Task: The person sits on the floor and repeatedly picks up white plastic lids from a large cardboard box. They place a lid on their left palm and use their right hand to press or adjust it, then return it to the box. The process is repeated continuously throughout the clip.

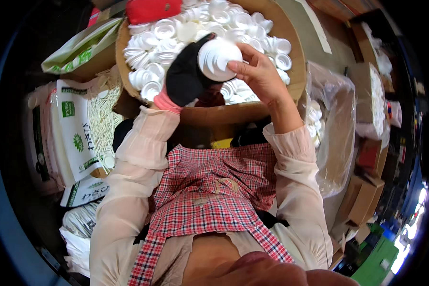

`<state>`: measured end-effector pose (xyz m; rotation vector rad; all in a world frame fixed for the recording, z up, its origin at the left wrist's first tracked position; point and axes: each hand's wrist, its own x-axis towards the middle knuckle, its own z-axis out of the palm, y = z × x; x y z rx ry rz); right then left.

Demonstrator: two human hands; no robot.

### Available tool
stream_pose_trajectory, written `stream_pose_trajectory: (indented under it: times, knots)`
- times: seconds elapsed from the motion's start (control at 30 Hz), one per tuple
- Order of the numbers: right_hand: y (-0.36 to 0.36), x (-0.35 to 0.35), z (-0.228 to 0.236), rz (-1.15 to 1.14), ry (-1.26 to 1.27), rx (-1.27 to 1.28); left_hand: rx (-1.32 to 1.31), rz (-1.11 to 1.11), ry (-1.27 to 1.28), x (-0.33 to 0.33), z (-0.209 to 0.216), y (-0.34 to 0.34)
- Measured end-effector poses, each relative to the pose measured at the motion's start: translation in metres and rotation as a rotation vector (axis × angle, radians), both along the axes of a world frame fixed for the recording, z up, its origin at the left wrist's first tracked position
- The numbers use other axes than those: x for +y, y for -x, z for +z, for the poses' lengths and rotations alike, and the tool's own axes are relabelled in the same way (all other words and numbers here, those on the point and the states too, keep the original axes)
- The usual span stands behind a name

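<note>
A white round plastic piece with stepped rings is held up between both hands above a large cardboard box. My left hand, in a black glove with a pink cuff, cups it from the left and behind; the disc hides most of those fingers. Bare, my right hand pinches its right edge, thumb on the front face. Beneath them the box is heaped with many similar white plastic pieces, some nested in stacks. A red cloth-like item lies on the heap at the far left.
To the left, a white printed bag stands beside a mass of thin off-white sticks. A box lined with clear plastic holds more white pieces on the right. Cardboard cartons and a green container stand farther right.
</note>
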<state>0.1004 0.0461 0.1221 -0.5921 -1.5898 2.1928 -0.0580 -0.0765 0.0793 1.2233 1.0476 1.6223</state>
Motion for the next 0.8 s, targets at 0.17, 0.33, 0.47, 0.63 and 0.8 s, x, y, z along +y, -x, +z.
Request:
stream_pose_trajectory:
  times: [0.17, 0.33, 0.47, 0.63, 0.8]
  knots:
    - [-0.085, 0.041, -0.006, -0.243, 0.01, 0.056, -0.952, -0.046, 0.27, 0.022, 0.001, -0.003]
    - [-0.254, 0.099, -0.043, -0.849, -0.101, -0.033, -0.492, -0.178, 0.245, 0.013, -0.024, 0.015]
    - [-0.42, 0.107, -0.188, -1.087, 0.321, -0.775, -0.352, -0.201, 0.31, 0.022, -0.029, 0.005]
    - [-0.458, 0.044, -0.282, -1.283, 0.393, -0.507, -0.379, -0.233, 0.355, 0.021, -0.048, 0.008]
    - [-0.489, 0.07, -0.294, -1.661, 0.335, -0.773, -0.437, -0.226, 0.35, 0.022, -0.046, 0.006]
